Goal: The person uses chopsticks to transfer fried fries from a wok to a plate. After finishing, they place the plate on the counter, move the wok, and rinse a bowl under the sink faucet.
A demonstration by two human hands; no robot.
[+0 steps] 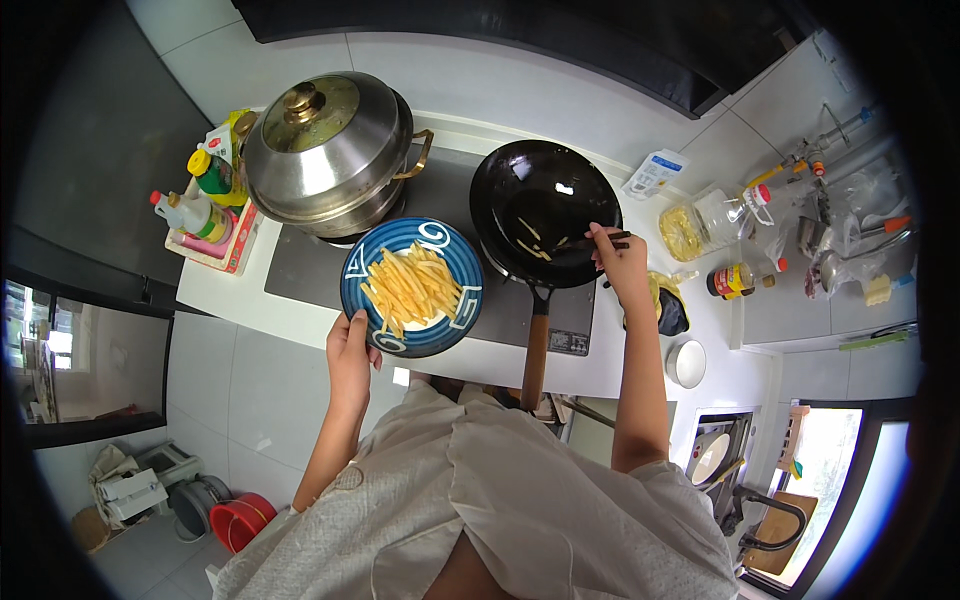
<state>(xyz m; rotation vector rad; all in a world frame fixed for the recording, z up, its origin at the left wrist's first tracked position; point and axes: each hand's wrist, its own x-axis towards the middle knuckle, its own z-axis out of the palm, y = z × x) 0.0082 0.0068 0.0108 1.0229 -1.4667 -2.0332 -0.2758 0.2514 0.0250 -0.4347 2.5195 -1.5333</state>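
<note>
My left hand (349, 341) grips the near-left rim of a blue plate with white markings (471, 270). Pale yellow potato strips (412, 289), like French fries, are heaped on it. Between the fingers of my right hand (622, 259) are dark chopsticks (616, 238), their tips reaching down into a black wok (506, 191). Several strips (534, 251) lie at the bottom of the wok, close to those tips. The wok's wooden handle (535, 360) points toward my body. The plate is left of the wok, above the hob's front part.
A lidded steel steamer pot (330, 172) stands on the left of the black hob (300, 270). A box of bottles (240, 251) sits beyond it. At right are an oil jug (705, 221), a sauce bottle (731, 280), a white bowl (686, 364) and the sink (701, 420). A range hood (487, 37) overhangs.
</note>
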